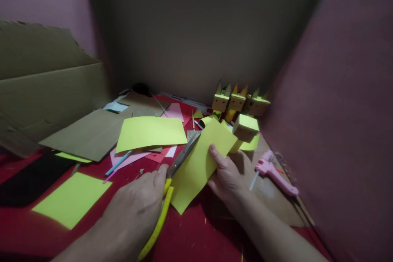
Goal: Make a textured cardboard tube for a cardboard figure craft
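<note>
My left hand (138, 200) is closed on scissors with yellow handles (159, 217), whose grey blades point up and away along the left edge of a yellow paper sheet (199, 163). My right hand (225, 172) pinches that sheet near its right edge, thumb on top and the other fingers beneath. Another yellow sheet (150, 133) lies beyond the scissors, and a smaller yellow piece (73, 198) rests on the red surface at the left. Just past my right hand stands a small cardboard box with a yellow top (246, 127).
Cardboard figures with pointed ears (236, 100) stand at the back. A pink glue gun (273, 172) with a cord lies on cardboard at the right. Flat cardboard (89, 133), a blue pen (119, 163) and a black item (33, 176) are at the left. Walls rise behind and at the right.
</note>
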### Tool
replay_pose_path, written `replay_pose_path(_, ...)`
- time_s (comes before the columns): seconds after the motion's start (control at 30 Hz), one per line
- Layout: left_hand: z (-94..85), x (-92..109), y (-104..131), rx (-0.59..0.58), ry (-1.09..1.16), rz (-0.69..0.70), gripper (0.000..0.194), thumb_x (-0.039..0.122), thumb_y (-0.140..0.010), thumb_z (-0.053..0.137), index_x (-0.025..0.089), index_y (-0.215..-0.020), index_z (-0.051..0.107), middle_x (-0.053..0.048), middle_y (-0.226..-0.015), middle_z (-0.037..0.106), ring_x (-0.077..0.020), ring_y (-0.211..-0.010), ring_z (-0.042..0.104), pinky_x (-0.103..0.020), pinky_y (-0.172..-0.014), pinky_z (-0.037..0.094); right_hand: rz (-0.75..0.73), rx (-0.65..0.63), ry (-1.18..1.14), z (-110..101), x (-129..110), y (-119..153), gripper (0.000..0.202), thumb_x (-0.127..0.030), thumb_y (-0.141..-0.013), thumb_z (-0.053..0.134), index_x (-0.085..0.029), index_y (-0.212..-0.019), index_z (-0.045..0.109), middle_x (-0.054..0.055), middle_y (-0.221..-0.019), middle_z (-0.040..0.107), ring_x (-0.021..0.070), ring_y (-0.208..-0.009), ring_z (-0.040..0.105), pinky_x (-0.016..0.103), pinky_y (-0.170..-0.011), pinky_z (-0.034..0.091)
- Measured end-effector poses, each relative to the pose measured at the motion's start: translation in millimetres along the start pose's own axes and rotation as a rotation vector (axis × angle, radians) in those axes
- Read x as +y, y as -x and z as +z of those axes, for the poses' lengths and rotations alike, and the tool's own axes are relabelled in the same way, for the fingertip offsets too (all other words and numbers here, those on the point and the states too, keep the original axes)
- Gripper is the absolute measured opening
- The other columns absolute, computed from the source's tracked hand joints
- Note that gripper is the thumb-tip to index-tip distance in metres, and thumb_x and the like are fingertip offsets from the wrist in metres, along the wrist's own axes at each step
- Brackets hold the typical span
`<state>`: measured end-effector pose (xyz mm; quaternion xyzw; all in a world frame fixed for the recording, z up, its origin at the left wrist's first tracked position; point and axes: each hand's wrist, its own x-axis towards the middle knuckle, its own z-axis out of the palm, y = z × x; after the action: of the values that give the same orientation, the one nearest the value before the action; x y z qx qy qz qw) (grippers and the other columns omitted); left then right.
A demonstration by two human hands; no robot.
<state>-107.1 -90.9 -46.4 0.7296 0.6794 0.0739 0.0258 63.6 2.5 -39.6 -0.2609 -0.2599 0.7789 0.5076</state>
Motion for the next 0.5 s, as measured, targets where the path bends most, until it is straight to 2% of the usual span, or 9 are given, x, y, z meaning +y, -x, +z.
replay_pose_path(0.27,16.0,-7.0,5.4,0.172,-0.003,0.073,0.056,0.007,-0.081,0.033,0.008,-0.134,0.049,-0.017,-0.102,0.07,-0.0268,-0.088,0.067,-0.037,-0.069,0.056,0.009,0.013,-0.016,-0.9,1.9,-1.7,0.04,-0.031,-0.071,0.078,-0.017,-0.106,0.063,0.008,-0.098,0.074,0.0261,-0.098,0.067,0.044,-0.091,0.054)
replay_pose_path(0.37,12.3,-7.3,5.0,0.184,0.005,0.084,0.054,0.005,-0.08,0.034,0.01,-0.132,0.051,-0.015,-0.097,0.071,-0.0247,-0.081,0.068,-0.034,-0.064,0.055,-0.004,0.017,-0.036,-0.8,2.4,-2.5,0.036,-0.028,-0.071,0.078,-0.017,-0.103,0.064,0.006,-0.095,0.075,0.0248,-0.096,0.068,0.042,-0.09,0.054)
replay_pose_path(0.5,6.7,-7.3,3.3,0.181,0.049,0.122,0.048,0.011,-0.081,0.04,0.013,-0.127,0.054,-0.013,-0.088,0.07,-0.0248,-0.075,0.068,-0.034,-0.065,0.055,-0.002,-0.005,-0.053,-2.7,2.6,-4.1,0.034,-0.027,-0.074,0.076,-0.017,-0.104,0.065,0.006,-0.094,0.075,0.0234,-0.093,0.069,0.041,-0.09,0.054)
